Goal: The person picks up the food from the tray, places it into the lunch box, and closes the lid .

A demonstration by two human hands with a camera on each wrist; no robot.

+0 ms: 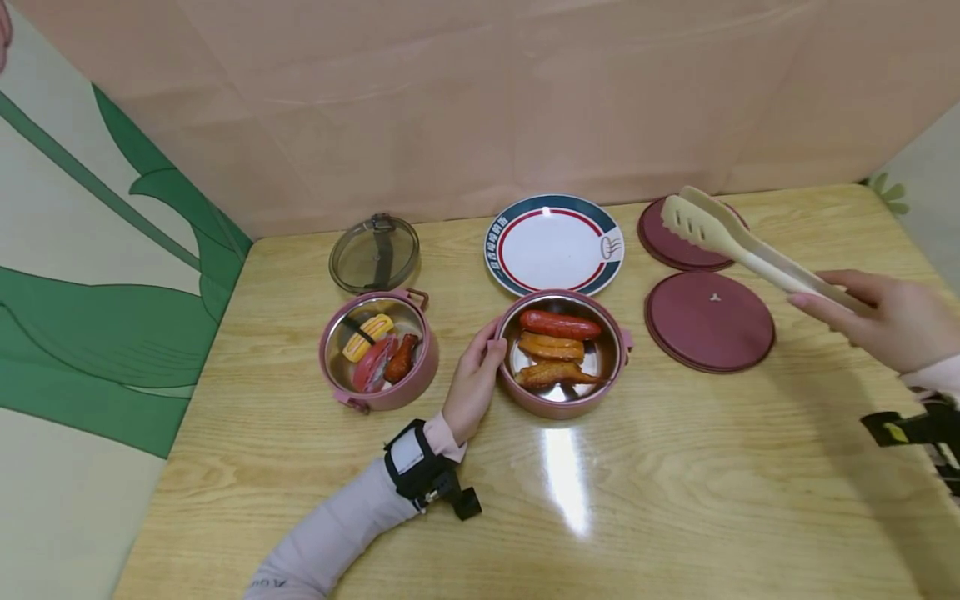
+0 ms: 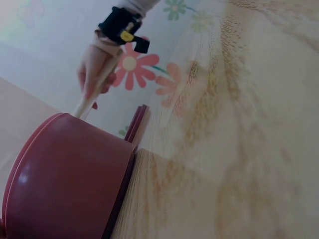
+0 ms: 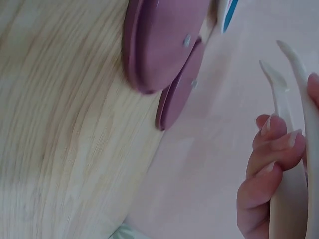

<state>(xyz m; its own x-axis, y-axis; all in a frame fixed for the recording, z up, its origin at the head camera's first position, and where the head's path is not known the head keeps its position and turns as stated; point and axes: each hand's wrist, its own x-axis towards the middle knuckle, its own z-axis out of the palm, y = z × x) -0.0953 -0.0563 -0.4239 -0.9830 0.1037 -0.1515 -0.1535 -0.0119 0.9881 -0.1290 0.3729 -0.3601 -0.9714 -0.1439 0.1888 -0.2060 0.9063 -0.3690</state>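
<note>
A wood-grain table (image 1: 675, 500) runs up to a pink backdrop (image 1: 412, 108). Counted: two pots, six foods, two maroon discs (image 1: 708, 321), one see-through lid (image 1: 356, 254), one plate (image 1: 551, 237), one pair of tongs (image 1: 750, 254). The right hand (image 1: 900, 317) has its fingers curled round the tongs, whose two heads stand apart, leftward of those fingers; the discs lie left of them too. The left hand (image 1: 476, 383) grips the central pot (image 1: 562, 408), which sits just right of its fingers, holding one sausage (image 1: 558, 323), one orange-brown piece (image 1: 551, 347), one wing (image 1: 555, 375). Left of these fingers, the other pot (image 1: 408, 392) holds one yellow piece (image 1: 371, 333), one pink piece (image 1: 372, 367), one drumstick (image 1: 402, 358); the lid lies beyond it.
</note>
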